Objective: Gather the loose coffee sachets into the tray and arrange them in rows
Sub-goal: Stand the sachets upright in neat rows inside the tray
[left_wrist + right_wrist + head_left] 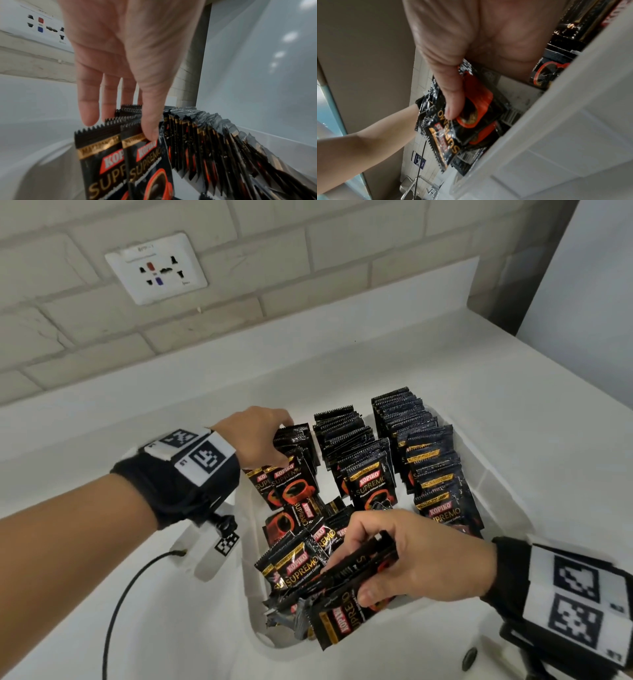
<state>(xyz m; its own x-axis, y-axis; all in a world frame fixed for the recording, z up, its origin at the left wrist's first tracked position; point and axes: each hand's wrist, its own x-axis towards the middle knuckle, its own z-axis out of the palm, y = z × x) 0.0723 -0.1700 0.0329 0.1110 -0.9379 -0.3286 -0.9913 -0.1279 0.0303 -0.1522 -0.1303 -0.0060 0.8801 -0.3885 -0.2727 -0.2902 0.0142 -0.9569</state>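
Observation:
A white tray (pixel 493 484) on the counter holds black Kopiko sachets standing in three rows: left row (pixel 298 440), middle row (pixel 346 436) and right row (pixel 411 419). Several loose sachets (pixel 301 529) lie flat in the tray's near end. My left hand (pixel 284 440) grips the left row from above. Its thumb (pixel 150 134) lies on the front sachet (pixel 147 162) and its fingers reach behind. My right hand (pixel 356 577) holds a fanned bundle of sachets (pixel 346 611) over the tray's near edge, with the thumb (pixel 453 108) pressed on the top sachet (pixel 476 102).
The tray stands on a white counter (pixel 445 364) against a tiled wall with a socket plate (pixel 156 268). A black cable (pixel 126 587) runs along the counter left of the tray. A grey panel (pixel 582 302) closes off the right side.

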